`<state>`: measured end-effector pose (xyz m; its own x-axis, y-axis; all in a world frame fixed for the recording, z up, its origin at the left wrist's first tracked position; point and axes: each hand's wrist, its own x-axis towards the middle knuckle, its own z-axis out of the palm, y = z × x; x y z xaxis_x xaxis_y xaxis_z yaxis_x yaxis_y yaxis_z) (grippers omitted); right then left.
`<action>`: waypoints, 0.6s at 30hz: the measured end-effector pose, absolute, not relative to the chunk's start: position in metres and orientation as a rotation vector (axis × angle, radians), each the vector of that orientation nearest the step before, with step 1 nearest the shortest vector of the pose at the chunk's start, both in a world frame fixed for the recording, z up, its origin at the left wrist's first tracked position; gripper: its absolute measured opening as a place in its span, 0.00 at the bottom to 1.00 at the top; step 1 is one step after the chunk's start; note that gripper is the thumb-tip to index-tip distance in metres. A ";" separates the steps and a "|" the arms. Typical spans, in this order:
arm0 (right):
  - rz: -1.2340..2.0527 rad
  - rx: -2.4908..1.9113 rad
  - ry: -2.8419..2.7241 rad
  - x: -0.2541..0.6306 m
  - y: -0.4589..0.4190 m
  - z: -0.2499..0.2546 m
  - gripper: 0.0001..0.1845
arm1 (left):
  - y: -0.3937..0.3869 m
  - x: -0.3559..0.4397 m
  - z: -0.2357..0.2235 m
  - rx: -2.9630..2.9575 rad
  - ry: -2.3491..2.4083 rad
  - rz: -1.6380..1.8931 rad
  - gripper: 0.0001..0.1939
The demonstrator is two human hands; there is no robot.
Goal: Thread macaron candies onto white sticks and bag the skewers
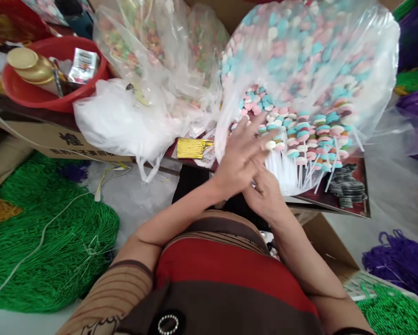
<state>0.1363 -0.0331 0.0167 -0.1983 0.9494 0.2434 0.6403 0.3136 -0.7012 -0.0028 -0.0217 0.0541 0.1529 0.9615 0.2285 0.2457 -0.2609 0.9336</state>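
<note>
My left hand [242,158] is stretched out over the near edge of the bagged candy, its fingers spread and slightly blurred. My right hand [264,190] meets it from below, touching the left near the wrist and palm; most of the right fingers are hidden. Just beyond and to the right lie several candy skewers [302,135], pink, blue and white pieces stacked on white sticks. They rest at the mouth of a big clear bag [299,51] full of loose candies of the same colours. Neither hand visibly holds a candy.
A bundle of gold twist ties [189,149] lies left of my hands. Farther left are clear bags of orange-green candy [149,42] and a red basin [16,95]. A dark striped cloth [348,186] sits at the table's right corner. Green cord [48,242] heaps on the floor.
</note>
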 end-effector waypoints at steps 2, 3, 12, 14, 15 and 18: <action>0.866 -1.089 -1.974 0.125 -0.034 0.017 0.17 | -0.010 -0.029 0.029 1.562 1.207 1.314 0.22; 0.869 -1.023 -1.999 0.120 -0.031 0.015 0.17 | -0.005 -0.042 0.018 1.505 1.252 1.380 0.23; 0.384 -1.089 -2.565 0.091 0.014 -0.018 0.19 | -0.001 -0.104 -0.011 1.957 1.618 1.103 0.23; 0.266 -1.184 -2.579 0.103 0.018 -0.021 0.17 | -0.001 -0.109 -0.024 2.033 1.661 0.966 0.21; 0.229 -1.224 -2.571 0.110 0.020 -0.021 0.16 | -0.001 -0.111 -0.030 2.058 1.683 0.913 0.21; 0.185 -1.314 -2.530 0.126 0.026 -0.024 0.16 | 0.000 -0.119 -0.046 2.086 1.719 0.833 0.22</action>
